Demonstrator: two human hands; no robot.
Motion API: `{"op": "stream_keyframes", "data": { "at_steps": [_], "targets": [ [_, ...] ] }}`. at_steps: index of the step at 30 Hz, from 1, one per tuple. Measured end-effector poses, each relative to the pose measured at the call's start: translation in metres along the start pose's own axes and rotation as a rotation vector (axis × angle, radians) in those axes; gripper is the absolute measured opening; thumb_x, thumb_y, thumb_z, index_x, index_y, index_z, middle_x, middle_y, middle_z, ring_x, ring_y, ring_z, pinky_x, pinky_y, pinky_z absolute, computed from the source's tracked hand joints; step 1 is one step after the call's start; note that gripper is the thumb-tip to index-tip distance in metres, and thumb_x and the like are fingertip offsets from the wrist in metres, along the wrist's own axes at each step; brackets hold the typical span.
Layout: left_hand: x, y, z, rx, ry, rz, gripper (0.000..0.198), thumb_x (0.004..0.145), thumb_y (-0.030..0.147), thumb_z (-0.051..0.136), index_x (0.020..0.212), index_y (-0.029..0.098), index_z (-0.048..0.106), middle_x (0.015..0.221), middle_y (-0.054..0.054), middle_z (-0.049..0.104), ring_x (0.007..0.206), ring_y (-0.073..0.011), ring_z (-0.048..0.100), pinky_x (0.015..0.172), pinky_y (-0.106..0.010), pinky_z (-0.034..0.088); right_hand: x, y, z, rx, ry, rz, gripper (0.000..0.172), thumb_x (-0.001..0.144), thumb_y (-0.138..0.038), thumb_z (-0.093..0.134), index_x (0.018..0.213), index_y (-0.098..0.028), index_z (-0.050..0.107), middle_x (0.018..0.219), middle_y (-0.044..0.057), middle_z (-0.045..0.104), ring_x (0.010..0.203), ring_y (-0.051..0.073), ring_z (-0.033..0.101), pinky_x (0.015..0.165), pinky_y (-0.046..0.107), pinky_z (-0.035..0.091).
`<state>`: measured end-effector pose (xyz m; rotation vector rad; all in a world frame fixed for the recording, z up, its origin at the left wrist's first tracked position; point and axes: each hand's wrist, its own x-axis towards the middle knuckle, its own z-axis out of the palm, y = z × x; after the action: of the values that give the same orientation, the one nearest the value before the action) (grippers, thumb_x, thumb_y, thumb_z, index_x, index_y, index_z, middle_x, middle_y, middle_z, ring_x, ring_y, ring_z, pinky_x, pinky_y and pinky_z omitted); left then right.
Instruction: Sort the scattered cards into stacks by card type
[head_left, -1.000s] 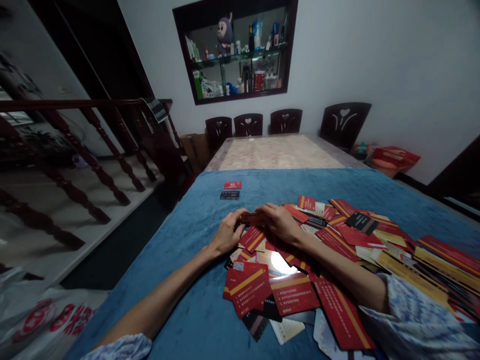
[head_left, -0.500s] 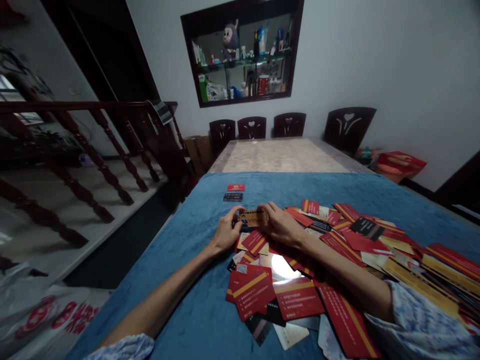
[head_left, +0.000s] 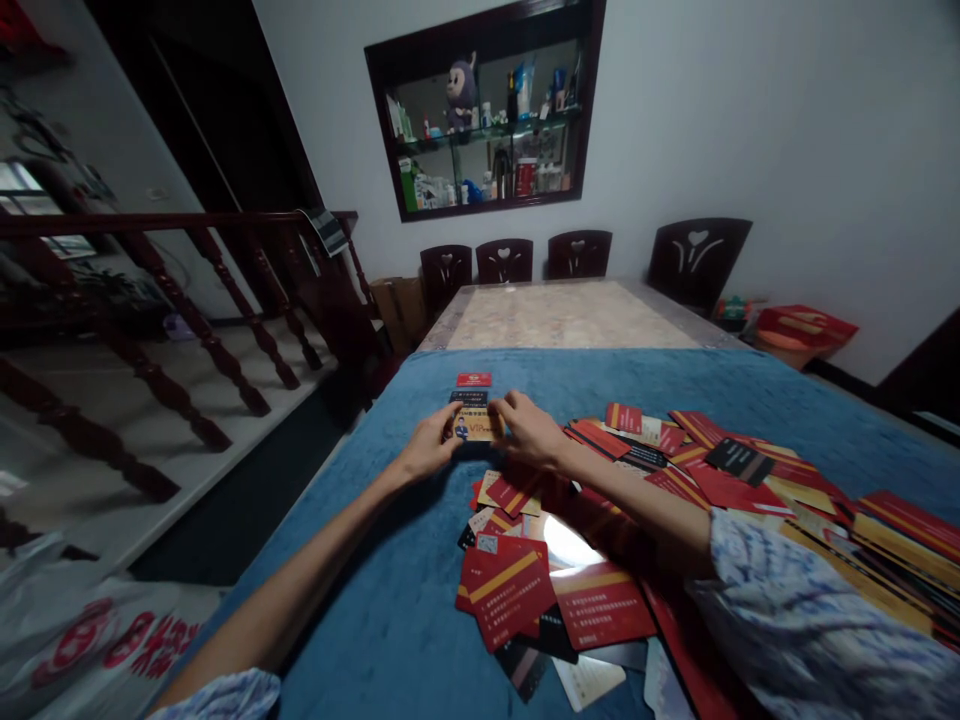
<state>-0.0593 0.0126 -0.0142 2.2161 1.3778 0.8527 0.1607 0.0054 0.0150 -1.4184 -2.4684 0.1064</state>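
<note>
Grips the left end of a thin gold rectangular card (head_left: 478, 428) in narrowed fingers of the left hand (head_left: 430, 446). Holds that card between both hands, long axis left to right, each equally near. Overlaps, in view, a black rectangular card (head_left: 469, 397) just beyond the fingers; cannot tell whether touching. Pinches the right end with fingers of the right hand (head_left: 531, 432).

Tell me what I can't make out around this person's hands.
All in the head view:
- Gold card's right end: hidden by the right hand.
- Black card's lower edge: hidden behind the gold card.
- Scattered cards: lower ones covered by upper ones; some cut off by the right edge.
- Their fine print: too small and blurred.
</note>
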Motion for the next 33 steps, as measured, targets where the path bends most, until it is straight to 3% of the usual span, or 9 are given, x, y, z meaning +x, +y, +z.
{"op": "stream_keyframes", "data": {
  "at_steps": [7, 13, 22, 33],
  "targets": [
    [0.018, -0.036, -0.017, 0.157, -0.068, 0.039, 0.057, 0.075, 0.012, 0.058, 0.131, 0.014, 0.054, 0.118, -0.010, 0.064, 0.101, -0.0219, 0.060, 0.098, -0.038, 0.048, 0.033, -0.012, 0.014, -0.025, -0.039, 0.007, 0.039, 0.084, -0.036, 0.068, 0.117, -0.018, 0.060, 0.121, 0.015, 0.054, 0.108, 0.027, 0.054, 0.084, 0.034, 0.046],
    [0.033, -0.055, -0.014, 0.261, -0.146, 0.058, 0.047, 0.079, 0.013, 0.056, 0.126, 0.015, 0.055, 0.111, -0.009, 0.060, 0.104, -0.0228, 0.056, 0.100, -0.039, 0.046, 0.052, -0.006, 0.034, -0.011, -0.079, 0.058, 0.046, 0.083, -0.041, 0.069, 0.121, -0.019, 0.059, 0.125, 0.014, 0.054, 0.112, 0.028, 0.052, 0.085, 0.034, 0.046],
    [0.030, -0.063, -0.007, 0.316, -0.251, 0.034, 0.039, 0.085, 0.017, 0.051, 0.123, 0.016, 0.056, 0.105, -0.009, 0.053, 0.101, -0.0224, 0.053, 0.099, -0.037, 0.044, 0.050, 0.002, 0.055, 0.082, -0.107, 0.117, 0.044, 0.087, -0.044, 0.064, 0.122, -0.018, 0.060, 0.126, 0.015, 0.054, 0.115, 0.029, 0.051, 0.089, 0.038, 0.045],
    [0.029, -0.059, -0.006, 0.329, -0.253, -0.028, 0.036, 0.085, 0.021, 0.051, 0.120, 0.018, 0.059, 0.106, -0.007, 0.051, 0.103, -0.0220, 0.052, 0.101, -0.036, 0.042, 0.047, 0.005, 0.057, 0.107, -0.105, 0.116, 0.040, 0.090, -0.044, 0.059, 0.119, -0.017, 0.063, 0.127, 0.016, 0.052, 0.115, 0.029, 0.048, 0.089, 0.040, 0.044]
  ]
}}
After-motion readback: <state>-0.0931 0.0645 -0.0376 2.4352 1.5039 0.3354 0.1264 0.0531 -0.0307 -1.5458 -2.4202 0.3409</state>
